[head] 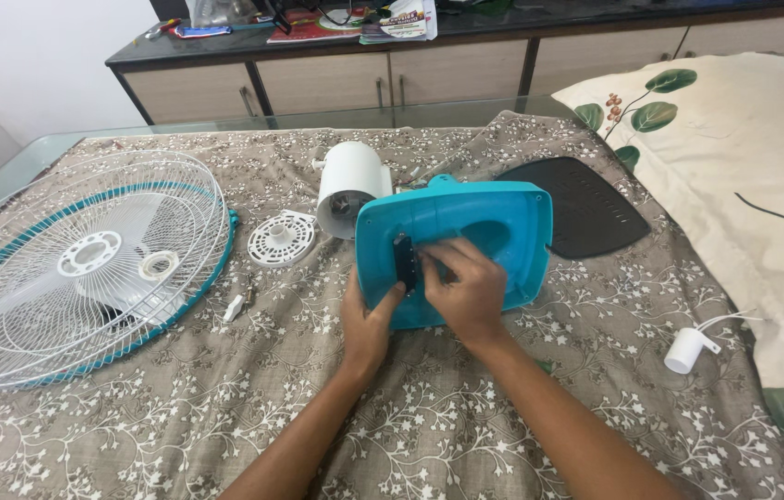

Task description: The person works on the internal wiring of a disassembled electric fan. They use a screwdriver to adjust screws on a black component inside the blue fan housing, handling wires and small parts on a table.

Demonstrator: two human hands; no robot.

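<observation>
Centre of frame: turquoise fan base (494, 227) stands tilted on edge on the table (410, 435), hollow underside facing the camera. Left hand (369, 324) steadies its lower left edge, thumb up by the small black part (405, 261) set in the underside. Right hand (466, 287) lies over the underside, fingertips pinched narrow at that black part; whether they actually hold it, can't tell.

Step in hand looks like working that part in or out of the base w/ fingers. Next move prob. needs a firm pinch while left keeps the base from tipping.

Left of frame: fan guard w/ blades (87, 264). Behind the base: white motor housing (350, 185), round white vent cap (281, 239), black cover plate (586, 208).
</observation>
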